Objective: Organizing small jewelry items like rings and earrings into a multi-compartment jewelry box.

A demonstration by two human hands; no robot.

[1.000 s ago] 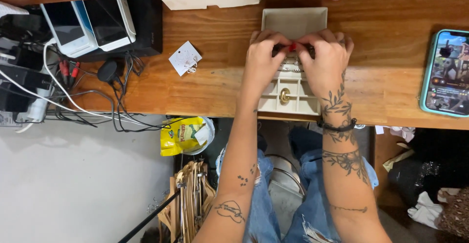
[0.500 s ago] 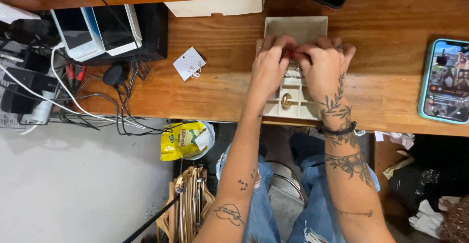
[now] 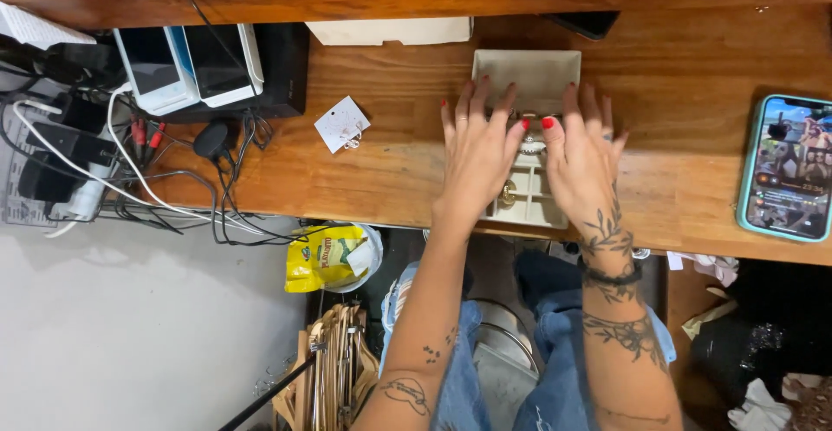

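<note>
While both hands rest flat over the cream plastic compartment box on the wooden desk, I see the left hand and right hand with fingers spread, thumbs nearly meeting over a small metal piece; whether they pinch it I cannot tell. Beyond the box lies its open cream lid. Left of the box sits a white earring card, farther left a tangle of cables. Right of the box lies a teal-cased phone
</note>
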